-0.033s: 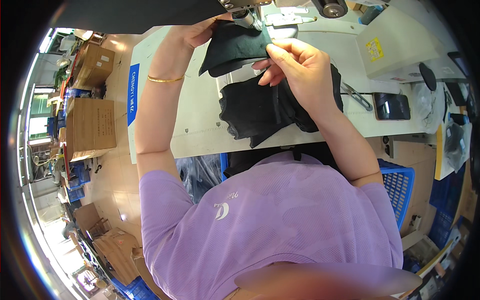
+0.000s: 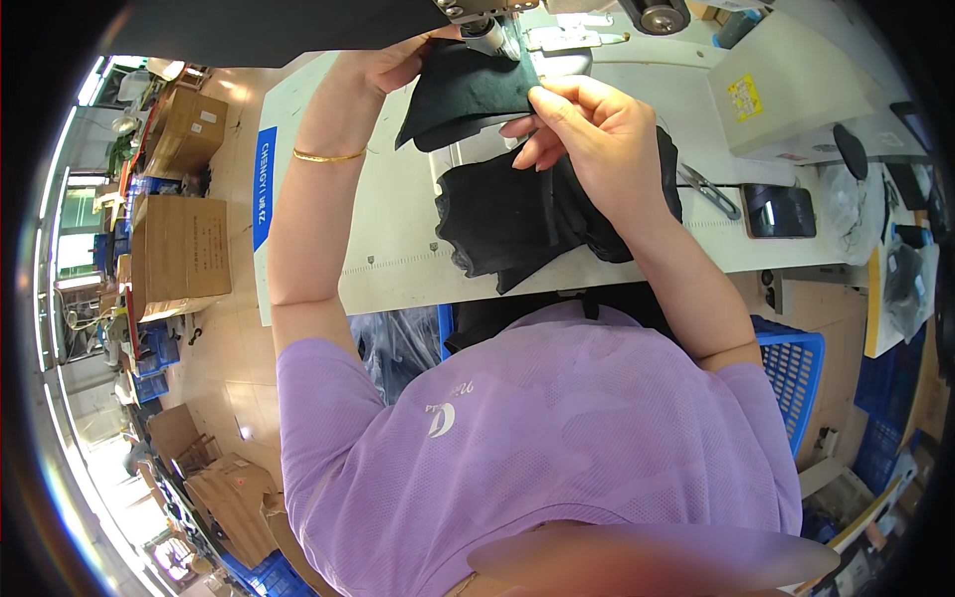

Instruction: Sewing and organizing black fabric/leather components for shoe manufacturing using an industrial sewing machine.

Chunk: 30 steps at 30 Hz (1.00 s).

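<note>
A dark green-black fabric piece (image 2: pixel 466 88) lies under the presser foot (image 2: pixel 509 42) of a sewing machine, its near edge folded over. My right hand (image 2: pixel 607 134) pinches the right edge of this piece between thumb and forefinger, the other fingers curled below. At the far left edge of the piece, my left hand (image 2: pixel 398 66) has its fingers closed on the cloth; the fingertips are partly hidden by the machine head. More black fabric pieces (image 2: pixel 512 214) lie in a loose heap on the sewing table (image 2: pixel 388 224), partly beneath my right hand and wrist.
Thread snips (image 2: pixel 710 191) and a black, shiny flat box (image 2: pixel 779 212) rest right of the heap. The dark machine arm (image 2: pixel 269 30) spans the top left. A blue plastic basket (image 2: pixel 791 383) stands below the table's right side. Cardboard boxes (image 2: pixel 184 254) stand on the left floor.
</note>
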Each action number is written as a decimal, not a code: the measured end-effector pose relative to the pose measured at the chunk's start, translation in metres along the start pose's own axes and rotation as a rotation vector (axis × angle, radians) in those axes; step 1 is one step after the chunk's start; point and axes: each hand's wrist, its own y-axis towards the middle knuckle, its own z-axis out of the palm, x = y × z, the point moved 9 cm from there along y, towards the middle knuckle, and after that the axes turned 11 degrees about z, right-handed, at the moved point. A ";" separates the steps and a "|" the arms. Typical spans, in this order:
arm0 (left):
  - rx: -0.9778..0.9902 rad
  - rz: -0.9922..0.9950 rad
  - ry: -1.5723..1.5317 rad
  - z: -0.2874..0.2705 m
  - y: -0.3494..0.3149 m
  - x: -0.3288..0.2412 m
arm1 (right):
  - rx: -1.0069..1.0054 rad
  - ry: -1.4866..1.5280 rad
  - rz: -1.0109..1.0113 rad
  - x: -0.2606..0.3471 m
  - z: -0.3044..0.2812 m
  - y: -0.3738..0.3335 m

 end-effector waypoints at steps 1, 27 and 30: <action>-0.012 0.003 0.053 -0.001 0.000 -0.001 | -0.003 0.008 -0.002 0.000 0.000 0.000; -0.208 1.006 1.167 0.097 -0.116 -0.067 | -0.038 -0.179 -0.118 0.004 -0.008 -0.006; -0.163 1.171 1.248 0.107 -0.121 -0.070 | -0.010 -0.133 -0.104 0.003 -0.008 -0.005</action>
